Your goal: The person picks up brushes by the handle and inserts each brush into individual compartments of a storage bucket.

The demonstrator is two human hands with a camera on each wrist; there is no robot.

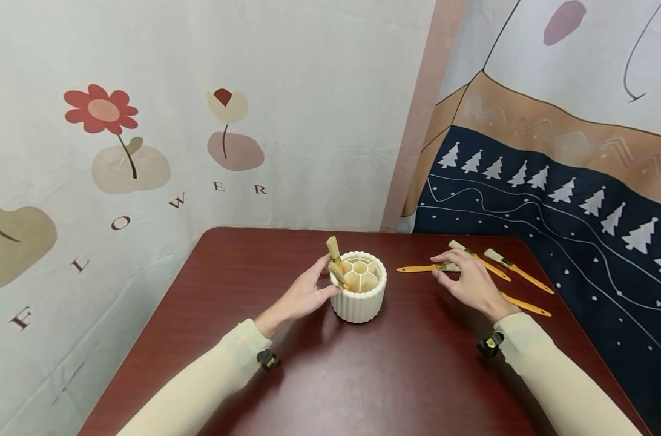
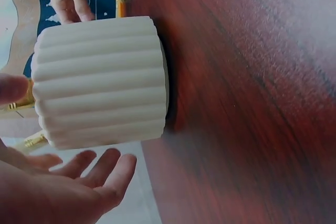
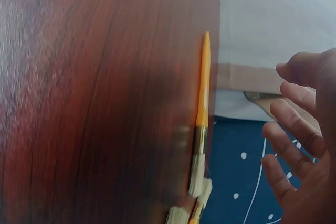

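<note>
White cloth (image 1: 330, 151) printed with flowers fills the back, and in front of it spreads the dark red table (image 1: 385, 375). Standing on that, upright, the ribbed pot (image 1: 358, 307), divided inside, looking rigid and probably easy to tip if bumped. And there's the left hand (image 1: 303, 293), right up beside it, fingers spread, thumb by the rim; whether it presses, I can't tell. Over to the right hand (image 1: 472, 284): fingers parted, pinching nothing, poised over the table's right side! Down to the smallest: two brushes (image 1: 333, 248) lean in the pot, bristles up, and three more brushes (image 1: 521, 272) lie at the right. But eyes on the nearest brush (image 1: 414, 269), flat on the table between pot and right hand, orange handle toward the pot, bristle end beneath the fingers. It should be light, stiff along the handle, soft only at the bristles, perhaps slightly slippery, hardly fragile. Best hold? Likely mid-handle, clear of the hairs.
</note>
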